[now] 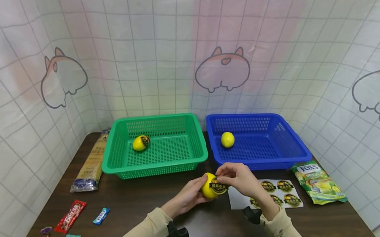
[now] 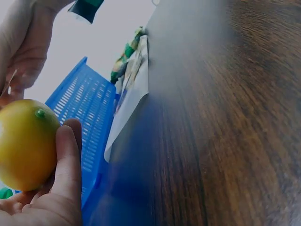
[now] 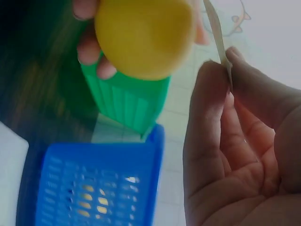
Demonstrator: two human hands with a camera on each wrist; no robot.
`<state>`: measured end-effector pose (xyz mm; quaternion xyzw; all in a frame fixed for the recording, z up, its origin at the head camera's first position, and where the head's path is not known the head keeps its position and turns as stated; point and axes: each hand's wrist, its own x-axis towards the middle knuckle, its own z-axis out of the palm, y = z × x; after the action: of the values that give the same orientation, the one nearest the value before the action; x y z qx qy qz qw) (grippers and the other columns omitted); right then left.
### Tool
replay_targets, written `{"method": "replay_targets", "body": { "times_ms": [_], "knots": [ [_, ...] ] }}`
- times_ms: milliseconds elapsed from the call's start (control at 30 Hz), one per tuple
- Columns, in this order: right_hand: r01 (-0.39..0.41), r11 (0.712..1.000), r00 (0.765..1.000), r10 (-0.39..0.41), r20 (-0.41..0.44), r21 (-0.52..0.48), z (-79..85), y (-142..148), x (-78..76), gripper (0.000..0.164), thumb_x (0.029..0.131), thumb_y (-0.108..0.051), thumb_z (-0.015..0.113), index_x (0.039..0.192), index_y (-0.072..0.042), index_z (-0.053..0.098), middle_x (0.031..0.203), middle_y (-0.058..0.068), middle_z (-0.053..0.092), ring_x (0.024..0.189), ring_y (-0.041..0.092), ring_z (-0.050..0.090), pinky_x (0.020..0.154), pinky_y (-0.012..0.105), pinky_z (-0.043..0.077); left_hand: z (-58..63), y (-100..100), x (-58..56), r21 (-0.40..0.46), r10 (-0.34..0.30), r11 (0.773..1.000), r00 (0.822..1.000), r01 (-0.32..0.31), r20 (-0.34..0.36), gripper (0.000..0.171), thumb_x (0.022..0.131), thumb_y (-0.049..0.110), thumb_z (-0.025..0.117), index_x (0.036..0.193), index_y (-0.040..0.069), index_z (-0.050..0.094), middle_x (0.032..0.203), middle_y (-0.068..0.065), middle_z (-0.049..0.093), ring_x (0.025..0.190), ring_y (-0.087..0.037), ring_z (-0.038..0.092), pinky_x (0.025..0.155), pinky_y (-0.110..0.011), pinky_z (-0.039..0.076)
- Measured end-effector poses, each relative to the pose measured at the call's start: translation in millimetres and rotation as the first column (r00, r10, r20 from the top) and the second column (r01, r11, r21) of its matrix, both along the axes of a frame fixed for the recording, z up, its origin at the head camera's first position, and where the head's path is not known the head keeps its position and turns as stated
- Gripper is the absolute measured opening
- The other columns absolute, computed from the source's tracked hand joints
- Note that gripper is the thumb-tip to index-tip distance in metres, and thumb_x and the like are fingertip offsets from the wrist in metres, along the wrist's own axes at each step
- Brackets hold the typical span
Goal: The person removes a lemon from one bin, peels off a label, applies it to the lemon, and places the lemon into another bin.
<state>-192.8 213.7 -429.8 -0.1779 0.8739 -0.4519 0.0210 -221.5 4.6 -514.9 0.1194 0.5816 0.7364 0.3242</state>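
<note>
My left hand (image 1: 189, 195) grips a yellow lemon (image 1: 207, 187) above the table's middle. In the left wrist view the lemon (image 2: 28, 146) shows a small green stem spot. Between thumb and index finger my right hand (image 1: 239, 177) pinches a round black-and-gold sticker (image 1: 219, 186), held in front of the lemon's right side. Seen edge-on in the right wrist view, the sticker (image 3: 215, 28) stands apart from the lemon (image 3: 143, 37). Below the right hand lies a white sheet (image 1: 237, 201) bearing several such stickers.
A green basket (image 1: 160, 165) holds a lemon with a sticker (image 1: 141, 142); a blue basket (image 1: 259, 164) holds a plain lemon (image 1: 227, 139). A Fox's bag (image 1: 316, 182) lies at right. Left are a long packet (image 1: 91, 162), a red wrapper (image 1: 70, 216) and other small wrapped sweets.
</note>
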Motion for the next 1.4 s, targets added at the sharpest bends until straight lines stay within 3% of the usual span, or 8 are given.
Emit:
{"method": "replay_targets", "body": {
  "times_ms": [300, 600, 767, 900, 1100, 1300, 1400],
  "knots": [
    [0.074, 0.993, 0.997, -0.073, 0.011, -0.095, -8.7, -9, -4.4, 0.017, 0.086, -0.019, 0.077, 0.1, -0.011, 0.073, 0.094, 0.01, 0.077, 0.077, 0.005, 0.069, 0.071, 0.021, 0.057, -0.1, 1, 0.9, 0.001, -0.026, 1.0, 1.0, 0.026, 0.001, 0.075, 0.101, 0.06, 0.041, 0.144, 0.0, 0.043, 0.126, -0.015, 0.064, 0.099, -0.016, 0.071, 0.091, -0.033, 0.06],
    [0.155, 0.974, 0.988, -0.153, 0.026, -0.166, -22.8, -14, -1.9, 0.024, 0.084, -0.021, 0.08, 0.102, -0.006, 0.073, 0.094, 0.012, 0.077, 0.08, 0.008, 0.068, 0.071, 0.019, 0.057, 3.8, -2, 7.2, 0.016, -0.046, 0.999, 0.998, 0.045, 0.046, 0.083, 0.098, 0.069, 0.036, 0.144, 0.0, 0.041, 0.135, -0.019, 0.06, 0.107, -0.019, 0.069, 0.104, -0.042, 0.055],
    [0.163, 0.974, 0.986, -0.165, -0.001, -0.156, -26.0, -12, 0.4, 0.027, 0.083, -0.021, 0.081, 0.103, -0.004, 0.073, 0.093, 0.011, 0.077, 0.079, 0.008, 0.068, 0.07, 0.018, 0.056, 2.9, -3, 7.6, 0.009, -0.064, 0.998, 0.998, 0.064, 0.0, 0.07, 0.1, 0.05, 0.052, 0.148, 0.001, 0.038, 0.139, -0.021, 0.056, 0.109, -0.02, 0.067, 0.104, -0.044, 0.055],
    [0.145, 0.982, 0.989, -0.144, 0.015, -0.12, -29.5, -11, 1.4, 0.03, 0.084, -0.022, 0.08, 0.105, -0.004, 0.072, 0.095, 0.012, 0.076, 0.081, 0.01, 0.066, 0.072, 0.019, 0.055, -2.3, -3, 6.6, -0.003, -0.06, 0.998, 0.998, 0.06, -0.008, 0.061, 0.1, 0.037, 0.058, 0.146, 0.002, 0.042, 0.136, -0.019, 0.058, 0.109, -0.02, 0.067, 0.101, -0.045, 0.056],
    [0.067, 0.995, 0.991, -0.057, 0.123, -0.078, -36.5, -8, 3.4, 0.035, 0.092, -0.027, 0.072, 0.119, -0.006, 0.066, 0.112, 0.015, 0.071, 0.093, 0.017, 0.066, 0.074, 0.023, 0.057, -2.6, -7, 8.0, 0.008, -0.087, 0.996, 0.996, 0.087, -0.034, 0.06, 0.101, 0.033, 0.058, 0.149, 0.003, 0.038, 0.139, -0.019, 0.056, 0.114, -0.02, 0.065, 0.103, -0.045, 0.055],
    [-0.026, 0.992, 0.969, 0.055, 0.242, -0.123, -42.9, -8, 4.9, 0.045, 0.098, -0.03, 0.064, 0.134, -0.005, 0.056, 0.124, 0.021, 0.065, 0.096, 0.017, 0.066, 0.079, 0.038, 0.061, -1.6, -11, 9.2, 0.032, -0.109, 0.993, 0.991, 0.112, -0.082, 0.063, 0.102, 0.033, 0.056, 0.153, 0.005, 0.031, 0.146, -0.02, 0.05, 0.121, -0.02, 0.06, 0.107, -0.043, 0.052],
    [-0.048, 0.989, 0.958, 0.086, 0.273, -0.142, -44.5, -8, 5.4, 0.048, 0.099, -0.031, 0.062, 0.138, -0.003, 0.054, 0.127, 0.022, 0.064, 0.098, 0.015, 0.065, 0.08, 0.037, 0.06, -2.1, -12, 10.7, 0.048, -0.121, 0.991, 0.989, 0.125, -0.086, 0.063, 0.103, 0.03, 0.055, 0.153, 0.004, 0.029, 0.147, -0.021, 0.049, 0.122, -0.019, 0.06, 0.107, -0.042, 0.052]
  ]
}}
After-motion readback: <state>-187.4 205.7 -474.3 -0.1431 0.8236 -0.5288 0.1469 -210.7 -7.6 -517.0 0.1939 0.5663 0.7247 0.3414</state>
